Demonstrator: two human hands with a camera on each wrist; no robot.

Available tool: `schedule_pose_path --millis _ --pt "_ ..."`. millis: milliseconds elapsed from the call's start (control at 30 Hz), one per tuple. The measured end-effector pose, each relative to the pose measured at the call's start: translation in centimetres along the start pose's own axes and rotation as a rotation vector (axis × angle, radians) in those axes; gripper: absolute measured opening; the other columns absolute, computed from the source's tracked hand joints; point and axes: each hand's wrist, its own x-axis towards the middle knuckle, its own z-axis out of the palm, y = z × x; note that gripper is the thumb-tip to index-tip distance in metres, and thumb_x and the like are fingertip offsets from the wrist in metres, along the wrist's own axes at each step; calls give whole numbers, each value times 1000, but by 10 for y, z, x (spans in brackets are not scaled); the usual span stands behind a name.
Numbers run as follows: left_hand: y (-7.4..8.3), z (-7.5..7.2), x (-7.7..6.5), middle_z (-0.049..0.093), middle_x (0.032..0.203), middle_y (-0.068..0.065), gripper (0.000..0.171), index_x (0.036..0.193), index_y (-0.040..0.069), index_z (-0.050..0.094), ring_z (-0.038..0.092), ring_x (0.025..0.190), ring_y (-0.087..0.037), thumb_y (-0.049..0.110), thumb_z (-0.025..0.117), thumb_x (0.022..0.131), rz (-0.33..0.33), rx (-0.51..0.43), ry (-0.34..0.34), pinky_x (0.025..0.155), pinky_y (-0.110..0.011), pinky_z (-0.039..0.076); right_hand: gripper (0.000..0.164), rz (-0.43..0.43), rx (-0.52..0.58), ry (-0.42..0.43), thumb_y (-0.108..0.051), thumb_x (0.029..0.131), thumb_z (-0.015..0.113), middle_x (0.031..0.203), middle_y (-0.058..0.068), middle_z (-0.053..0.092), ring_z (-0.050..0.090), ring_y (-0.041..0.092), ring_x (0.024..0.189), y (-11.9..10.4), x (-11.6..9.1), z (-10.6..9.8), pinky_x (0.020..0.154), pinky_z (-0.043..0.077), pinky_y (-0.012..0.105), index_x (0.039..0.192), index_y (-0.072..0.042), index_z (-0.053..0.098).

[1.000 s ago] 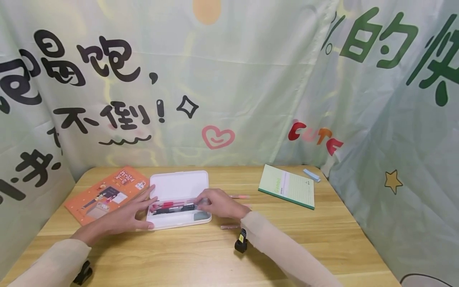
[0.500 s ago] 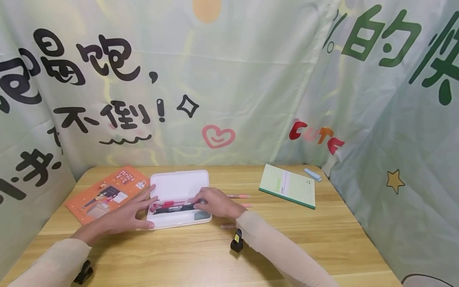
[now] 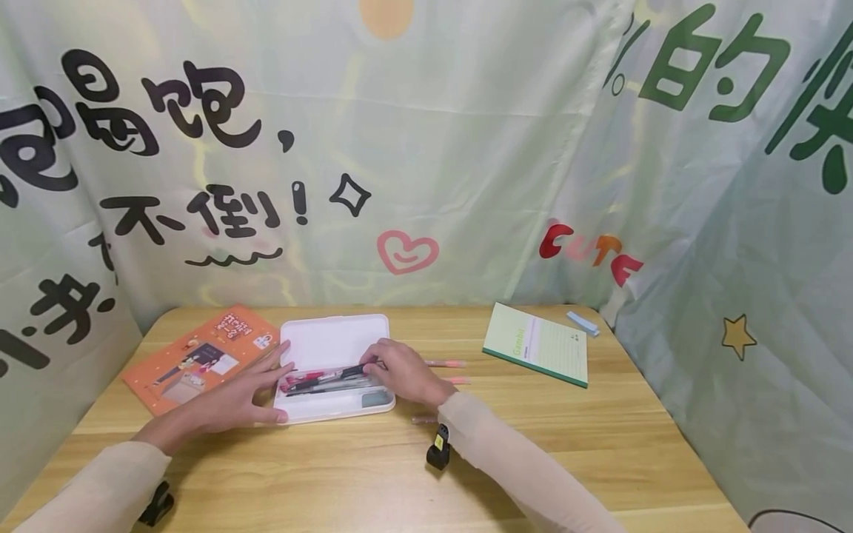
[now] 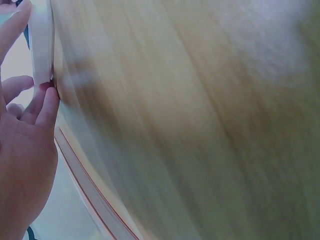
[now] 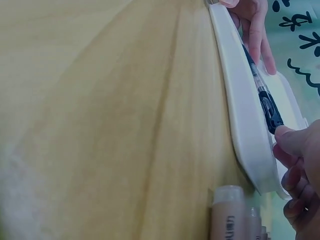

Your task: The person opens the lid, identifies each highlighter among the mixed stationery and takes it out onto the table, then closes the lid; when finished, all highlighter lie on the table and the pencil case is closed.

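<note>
An open white pencil case [image 3: 333, 340] lies on the table, its lid folded back. My left hand [image 3: 229, 396] holds the case's left end, thumb at the front corner and fingers farther back. In my right hand [image 3: 408, 374], thumb and fingers pinch one end of a black pen [image 3: 346, 373]. That end is raised above the case, while the other end slants down into it, as the right wrist view also shows. Several more pens, pink-red [image 3: 291, 382] and dark, lie inside. A grey block [image 3: 375, 400] sits in the case's front right corner.
An orange book [image 3: 193, 363] lies left of the case, partly behind the left hand. Pink-capped pens [image 3: 448, 363] lie to the right, partly hidden by the right arm. Farther right are a green notebook [image 3: 536, 344] and a small light-blue item [image 3: 583, 323]. Printed curtains [image 3: 466, 148] surround the table.
The black pen lay flat in the case; its right end has come up, pinched by my right hand, which rose slightly. My left hand has stayed at the case.
</note>
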Motion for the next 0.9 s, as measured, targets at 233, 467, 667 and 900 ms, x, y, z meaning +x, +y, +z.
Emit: schedule_pose_path --millis 233,467,667,900 --pt "-1 0 0 3 185 -17 99 168 8 41 4 167 -55 55 84 92 1 5 0 124 -83 18 13 57 -44 44 -23 108 71 105 -5 74 64 4 92 -1 -2 4 88 57 25 113 -17 81" --pt "-1 0 0 4 185 -17 99 168 7 41 4 166 -56 54 84 91 7 -1 1 124 -83 18 12 94 -65 82 -23 108 71 103 -5 74 63 4 88 0 -3 6 84 56 24 109 -17 81" --pt "1 -1 0 4 185 -17 99 167 7 42 4 166 -56 54 84 92 5 -3 -2 124 -84 18 5 71 -15 61 -24 107 73 98 -8 75 65 0 84 2 -6 5 78 55 20 104 -20 76" --pt "1 -1 0 3 185 -17 99 168 7 41 3 166 -56 54 84 92 1 -4 -5 124 -83 17 7 52 -16 -6 -29 105 76 105 -11 77 64 1 90 6 -11 -1 86 56 24 105 -23 78"
